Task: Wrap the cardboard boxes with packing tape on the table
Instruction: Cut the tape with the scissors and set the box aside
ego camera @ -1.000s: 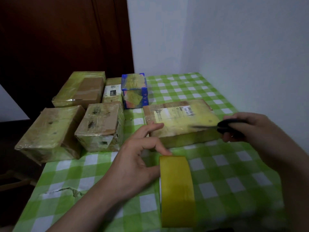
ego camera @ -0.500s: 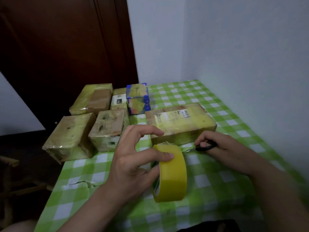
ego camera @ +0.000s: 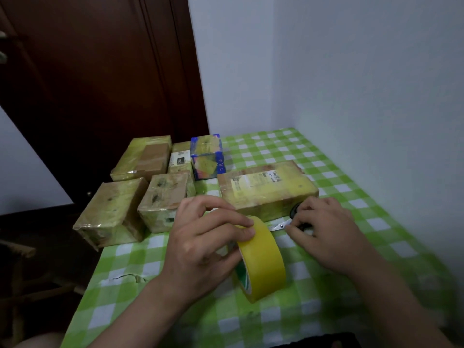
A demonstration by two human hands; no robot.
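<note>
Yellow packing tape is wound on the tape roll [ego camera: 263, 259], which is held on edge at the near middle of the table [ego camera: 351, 187]. Its axis runs left to right and its open face is turned to the left, where green print is seen on the inner core; the print cannot be read. The roll is gripped at its top by the left hand [ego camera: 200, 247], with the fingers curled over the outer band and the thumb at the near side.

The scissors [ego camera: 281, 226] are held by the right hand [ego camera: 324, 234], whose fingers are curled on the black handles. The blades are pointed left, toward the roll, low over the green-and-white checked cloth.

Just behind the scissors, the long box [ego camera: 266, 189] is laid flat, its long axis running left to right and slightly away at the right end. A white shipping label with a barcode is fixed to its top; the text is too small to read.

A blue box [ego camera: 207, 156] bearing white characters, not legible, is placed behind it. Four taped boxes [ego camera: 111, 212] are grouped at the left edge; one at the rear carries a white label with a dark patch. A brown door [ego camera: 100, 84] is seen beyond.
</note>
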